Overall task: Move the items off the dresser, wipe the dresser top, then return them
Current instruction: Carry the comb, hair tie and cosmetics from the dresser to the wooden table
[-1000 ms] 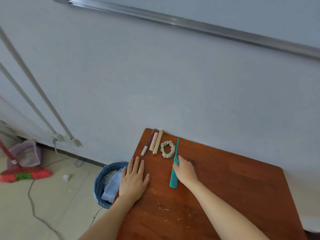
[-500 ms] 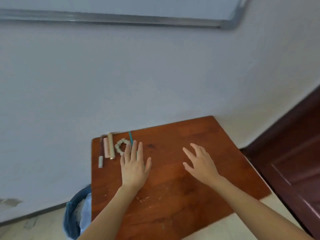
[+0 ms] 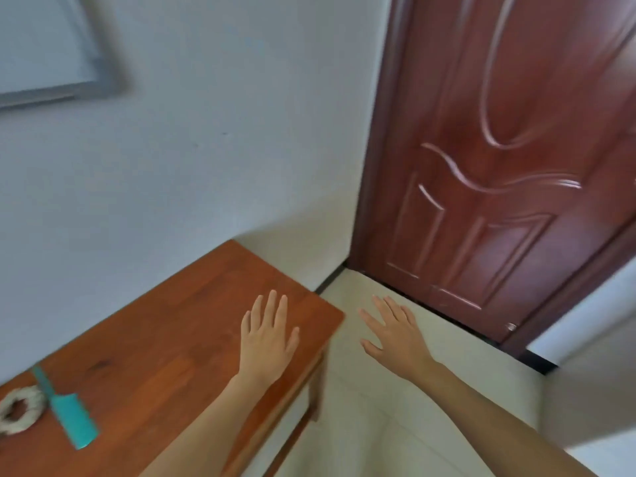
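Observation:
The wooden dresser top point(image 3: 165, 332) fills the lower left. A teal comb point(image 3: 67, 413) lies on it near the left edge, with a pale scrunchie point(image 3: 19, 409) beside it, cut by the frame. My left hand point(image 3: 266, 333) is flat, fingers straight, over the dresser's right end and holds nothing. My right hand point(image 3: 394, 333) is spread open in the air past the dresser's right edge, above the floor. The small tubes are out of view.
A dark red panelled door point(image 3: 499, 166) stands shut to the right, beyond the pale tiled floor point(image 3: 378, 407). A white wall point(image 3: 223, 132) backs the dresser. A framed board point(image 3: 48, 60) hangs at the upper left.
My view has swung right, from the dresser's left end to the door. My right hand let go of the comb and moved past the dresser's right edge. My left hand shifted to the right end.

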`<state>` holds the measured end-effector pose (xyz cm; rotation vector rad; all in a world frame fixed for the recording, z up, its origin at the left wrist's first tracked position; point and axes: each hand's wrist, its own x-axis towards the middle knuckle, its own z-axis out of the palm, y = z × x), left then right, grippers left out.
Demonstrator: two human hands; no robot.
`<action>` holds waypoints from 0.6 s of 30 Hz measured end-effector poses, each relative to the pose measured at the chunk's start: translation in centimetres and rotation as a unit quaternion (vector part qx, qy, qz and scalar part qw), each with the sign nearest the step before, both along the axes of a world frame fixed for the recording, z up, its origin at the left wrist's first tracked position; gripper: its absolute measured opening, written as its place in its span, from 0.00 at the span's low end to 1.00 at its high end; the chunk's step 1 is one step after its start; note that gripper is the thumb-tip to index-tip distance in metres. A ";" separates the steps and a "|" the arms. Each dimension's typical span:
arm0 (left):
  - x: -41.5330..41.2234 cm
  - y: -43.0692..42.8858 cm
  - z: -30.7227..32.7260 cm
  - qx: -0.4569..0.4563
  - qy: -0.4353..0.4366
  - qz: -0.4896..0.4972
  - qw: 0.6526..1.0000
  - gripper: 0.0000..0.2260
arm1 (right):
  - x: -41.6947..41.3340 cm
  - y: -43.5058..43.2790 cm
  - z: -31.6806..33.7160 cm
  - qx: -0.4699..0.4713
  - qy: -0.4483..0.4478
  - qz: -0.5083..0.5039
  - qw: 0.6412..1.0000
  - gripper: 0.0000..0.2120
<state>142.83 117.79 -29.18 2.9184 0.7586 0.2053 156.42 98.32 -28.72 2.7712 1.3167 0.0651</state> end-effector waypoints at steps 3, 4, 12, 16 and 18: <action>5.6 -6.3 0.1 -0.002 -0.010 -0.054 0.999 0.25 | 3.4 -7.5 -0.2 0.006 0.012 -0.057 0.998 0.25; 7.6 -8.6 0.0 -0.007 -0.015 -0.080 0.997 0.25 | 4.5 -10.2 -0.3 0.009 0.013 -0.079 0.997 0.25; 21.0 -28.9 -1.2 -0.033 -0.030 -0.297 0.954 0.25 | 7.4 -32.5 -0.1 0.114 -0.032 -0.321 0.940 0.21; 26.3 -38.2 -0.3 -0.052 -0.059 -0.380 0.921 0.23 | 7.0 -42.1 1.2 0.138 -0.047 -0.450 0.881 0.22; 28.2 -42.3 0.0 -0.056 -0.062 -0.415 0.906 0.24 | 6.7 -46.0 1.7 0.128 -0.045 -0.507 0.851 0.22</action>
